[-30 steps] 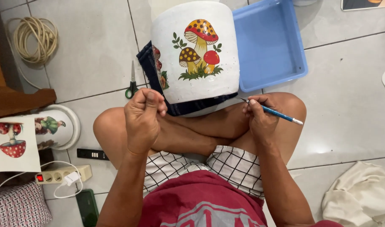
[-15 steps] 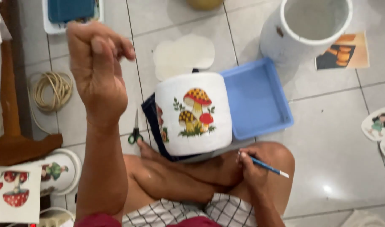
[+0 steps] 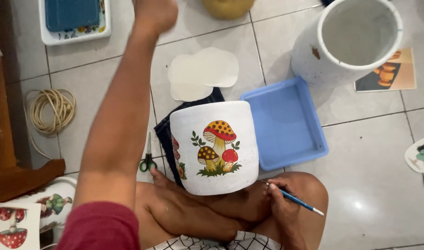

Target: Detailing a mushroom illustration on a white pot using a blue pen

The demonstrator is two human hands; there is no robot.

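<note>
One view only: head camera, worn by person seated cross-legged on tiled floor (image 3: 360, 185). Looks steeply down, almost straight over lap. Close range: white pot with mushroom picture (image 3: 215, 148) sits mid-frame, knees fill bottom edge. Left hand (image 3: 154, 14) cut off by top edge, so reach exceeds frame. Right hand (image 3: 281, 196) low, right of centre. Tall white pot (image 3: 348, 41) at top right corner. No second view, nothing shared.

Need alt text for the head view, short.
Seen from above, a seated person's right hand holds a thin blue paintbrush beside a white pot decorated with mushrooms, while the left hand is raised over the tiled floor. A blue tray and green-handled scissors lie nearby.
</note>
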